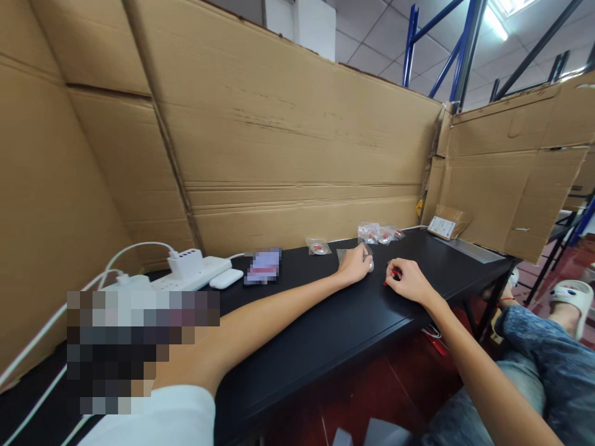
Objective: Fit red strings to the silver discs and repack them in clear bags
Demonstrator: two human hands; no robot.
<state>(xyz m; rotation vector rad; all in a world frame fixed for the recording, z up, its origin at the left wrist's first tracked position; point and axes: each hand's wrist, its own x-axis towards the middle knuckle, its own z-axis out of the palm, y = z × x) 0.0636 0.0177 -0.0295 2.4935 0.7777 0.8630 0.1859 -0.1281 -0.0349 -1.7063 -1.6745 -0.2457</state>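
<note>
My left hand (356, 265) is closed on a small clear plastic bag (341, 254) over the black table. A pale, shiny round item (370, 264) shows past its fingers. To its right, my right hand (405, 280) pinches a small red and black piece (395, 274); what kind it is cannot be made out. Just behind the hands lie several clear bags (379, 233) with round silvery and red items in them. One more such bag (318, 247) lies further left, near the cardboard wall.
Left on the black table (297, 334) are a phone (263, 266), a white rounded case (226, 279) and a white power strip (204, 272) with cables. Cardboard walls (297, 136) stand behind. A labelled brown package (447, 224) lies at the right end. Another person's legs (534, 337) are beside the table.
</note>
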